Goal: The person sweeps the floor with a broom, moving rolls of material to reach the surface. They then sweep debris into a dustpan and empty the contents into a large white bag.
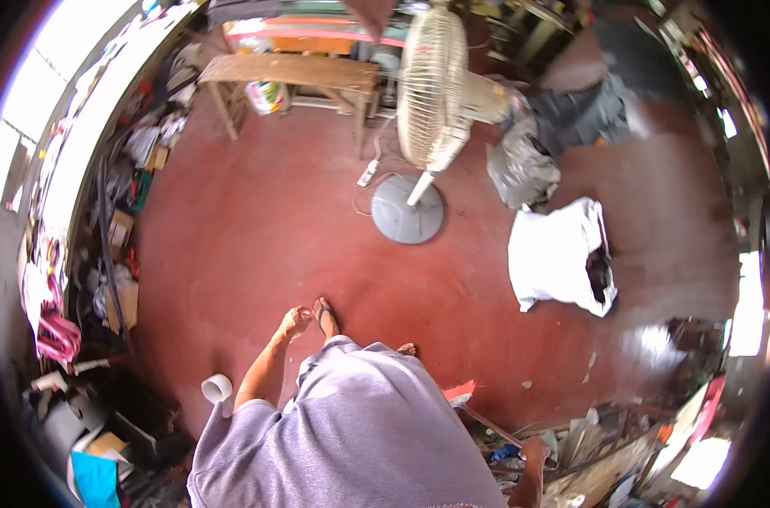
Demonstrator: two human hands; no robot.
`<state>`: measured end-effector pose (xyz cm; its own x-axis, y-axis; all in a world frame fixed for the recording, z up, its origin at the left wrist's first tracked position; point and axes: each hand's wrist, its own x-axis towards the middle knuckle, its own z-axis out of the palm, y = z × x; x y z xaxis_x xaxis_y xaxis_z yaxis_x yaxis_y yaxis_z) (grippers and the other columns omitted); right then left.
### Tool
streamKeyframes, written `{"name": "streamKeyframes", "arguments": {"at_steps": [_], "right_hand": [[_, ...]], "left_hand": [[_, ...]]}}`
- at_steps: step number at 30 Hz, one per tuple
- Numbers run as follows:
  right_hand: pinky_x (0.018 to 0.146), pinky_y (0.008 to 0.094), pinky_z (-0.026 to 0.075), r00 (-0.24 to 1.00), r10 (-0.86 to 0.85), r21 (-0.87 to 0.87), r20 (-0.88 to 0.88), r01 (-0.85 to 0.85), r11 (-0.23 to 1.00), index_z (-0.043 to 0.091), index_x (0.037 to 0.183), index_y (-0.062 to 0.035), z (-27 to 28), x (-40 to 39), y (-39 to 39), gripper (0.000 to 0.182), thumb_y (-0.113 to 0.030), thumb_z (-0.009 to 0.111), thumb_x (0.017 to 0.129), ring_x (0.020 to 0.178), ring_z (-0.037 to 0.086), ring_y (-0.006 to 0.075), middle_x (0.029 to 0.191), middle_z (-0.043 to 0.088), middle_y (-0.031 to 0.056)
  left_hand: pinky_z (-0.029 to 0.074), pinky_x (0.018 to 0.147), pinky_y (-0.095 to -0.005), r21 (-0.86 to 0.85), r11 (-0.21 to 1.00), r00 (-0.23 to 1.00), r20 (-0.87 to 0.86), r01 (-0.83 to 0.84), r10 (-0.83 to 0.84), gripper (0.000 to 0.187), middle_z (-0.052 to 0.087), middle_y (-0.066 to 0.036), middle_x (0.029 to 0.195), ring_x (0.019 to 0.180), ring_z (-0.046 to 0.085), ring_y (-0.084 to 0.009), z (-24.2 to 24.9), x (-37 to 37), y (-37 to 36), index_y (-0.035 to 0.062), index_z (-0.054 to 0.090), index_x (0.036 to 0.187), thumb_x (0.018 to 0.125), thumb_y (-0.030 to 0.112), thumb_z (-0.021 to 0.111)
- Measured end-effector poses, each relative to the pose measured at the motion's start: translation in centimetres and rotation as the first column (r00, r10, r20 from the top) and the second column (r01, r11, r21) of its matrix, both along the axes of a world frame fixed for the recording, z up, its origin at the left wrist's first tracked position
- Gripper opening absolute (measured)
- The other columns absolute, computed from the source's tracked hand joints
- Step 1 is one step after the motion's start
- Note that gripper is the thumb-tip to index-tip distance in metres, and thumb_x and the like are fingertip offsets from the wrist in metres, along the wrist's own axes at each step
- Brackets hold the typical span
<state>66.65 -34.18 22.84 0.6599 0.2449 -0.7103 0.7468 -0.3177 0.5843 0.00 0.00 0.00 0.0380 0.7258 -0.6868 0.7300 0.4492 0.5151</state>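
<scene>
My right hand [535,451] is low at the right, its fingers wrapped round a thin pole. The pole [496,428] slants up and left to a flat red end [459,392], partly hidden by my shirt; this is a long-handled tool like a broom. My left hand [296,322] hangs out in front of me over the red floor [241,229], close to my sandalled left foot [325,317]. Its fingers are curled in, and I cannot tell what is in them.
Ahead stands a fan [408,209] with its cord on the floor. A wooden bench [292,71] is behind it. To the right lie a white sack [554,258] and a grey plastic bag [523,165]. Clutter lines both sides; a white roll-like object [216,389] is at my left.
</scene>
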Motion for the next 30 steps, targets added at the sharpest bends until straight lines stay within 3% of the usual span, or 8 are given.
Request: {"name": "streamKeyframes", "arguments": {"at_steps": [2, 4, 6, 7, 15, 22, 27, 30], "right_hand": [[0.082, 0.0400, 0.054, 0.998, 0.064, 0.043, -0.019, -0.063, 0.997, 0.074, 0.094, -0.0100, 0.9, 3.8, 2.8, 0.028, -0.025, 0.073, 0.071, 0.096, 0.068, 0.0314, 0.100, 0.070, 0.0168], [0.082, 0.0400, 0.054, 0.996, 0.075, 0.045, 0.039, -0.077, 0.996, 0.074, 0.094, -0.0081, 5.6, -8.4, 10.0, 0.029, -0.028, 0.073, 0.072, 0.097, 0.067, 0.0314, 0.100, 0.069, 0.0182], [0.071, 0.0397, 0.055, 0.979, 0.188, 0.158, -0.082, -0.173, 0.972, 0.072, 0.087, -0.0021, 4.3, -13.6, 14.3, 0.033, -0.033, 0.074, 0.075, 0.083, 0.070, 0.0285, 0.086, 0.071, 0.0175], [0.066, 0.0393, 0.054, 0.986, 0.080, 0.112, -0.143, -0.064, 0.992, 0.070, 0.084, -0.0005, 5.0, -16.7, 17.3, 0.031, -0.031, 0.073, 0.078, 0.075, 0.069, 0.0273, 0.082, 0.069, 0.0167], [0.042, 0.0316, 0.045, 0.637, -0.399, 0.099, -0.660, 0.600, 0.794, 0.052, 0.081, -0.0009, 2.3, -34.1, 37.5, 0.023, -0.018, 0.064, 0.088, 0.047, 0.051, 0.0150, 0.061, 0.053, 0.0056], [0.038, 0.0294, 0.044, 0.809, 0.165, 0.480, -0.565, 0.159, 0.863, 0.062, 0.110, -0.0041, -1.5, -56.3, 59.3, 0.023, -0.011, 0.064, 0.087, 0.044, 0.051, 0.0128, 0.061, 0.055, 0.0046], [0.041, 0.0267, 0.046, 0.620, 0.006, 0.282, -0.785, 0.348, 0.894, 0.059, 0.112, -0.0044, -1.8, -70.1, 75.4, 0.027, -0.009, 0.064, 0.086, 0.049, 0.052, 0.0105, 0.065, 0.056, 0.0043], [0.043, 0.0237, 0.044, 0.431, -0.157, 0.057, -0.889, 0.444, 0.894, 0.058, 0.099, -0.0030, -0.3, -80.2, 84.7, 0.015, -0.009, 0.064, 0.087, 0.052, 0.050, 0.0089, 0.069, 0.055, 0.0030]], "left_hand": [[0.051, 0.090, -0.0365, 0.045, 0.995, 0.995, -0.033, 0.091, -0.089, 0.027, 0.067, -0.016, 0.110, 0.105, 0.063, -0.0287, -4.3, 0.1, -4.4, 0.0087, 0.070, 0.099, 0.082, 0.028, 0.066], [0.053, 0.085, -0.0394, 0.106, 0.793, 0.788, -0.248, 0.600, -0.563, 0.026, 0.069, -0.016, 0.102, 0.098, 0.065, -0.0315, -10.3, -12.9, -6.0, 0.0062, 0.070, 0.099, 0.081, 0.024, 0.064], [0.053, 0.084, -0.0399, -0.029, 0.994, 0.983, -0.150, -0.108, 0.102, 0.028, 0.070, -0.016, 0.099, 0.096, 0.066, -0.0316, -4.2, -20.2, -6.6, 0.0045, 0.069, 0.100, 0.080, 0.023, 0.064], [0.053, 0.084, -0.0401, -0.119, 0.881, 0.887, -0.131, -0.458, 0.443, 0.029, 0.070, -0.016, 0.098, 0.095, 0.067, -0.0316, -1.3, -22.3, -7.3, 0.0036, 0.069, 0.101, 0.080, 0.022, 0.063], [0.052, 0.086, -0.0380, -0.033, 0.706, 0.698, 0.119, -0.708, 0.706, 0.035, 0.069, -0.019, 0.103, 0.099, 0.066, -0.0299, -4.2, -33.2, -1.6, 0.0009, 0.065, 0.110, 0.082, 0.022, 0.062], [0.051, 0.088, -0.0359, 0.129, 0.693, 0.705, 0.146, -0.709, 0.694, 0.035, 0.068, -0.016, 0.106, 0.102, 0.065, -0.0276, 1.6, -45.6, 13.1, 0.0003, 0.062, 0.113, 0.086, 0.023, 0.062], [0.054, 0.072, -0.0337, 0.191, 0.452, 0.480, 0.138, -0.871, 0.867, 0.031, 0.069, -0.013, 0.095, 0.084, 0.067, -0.0225, -3.4, -57.4, 12.9, -0.0005, 0.061, 0.111, 0.087, 0.018, 0.063], [0.049, 0.049, -0.0296, -0.070, 0.134, 0.117, 0.203, -0.989, 0.972, 0.023, 0.064, -0.009, 0.083, 0.061, 0.060, -0.0158, 0.5, -59.7, 14.7, 0.0000, 0.062, 0.106, 0.087, 0.014, 0.063]]}}
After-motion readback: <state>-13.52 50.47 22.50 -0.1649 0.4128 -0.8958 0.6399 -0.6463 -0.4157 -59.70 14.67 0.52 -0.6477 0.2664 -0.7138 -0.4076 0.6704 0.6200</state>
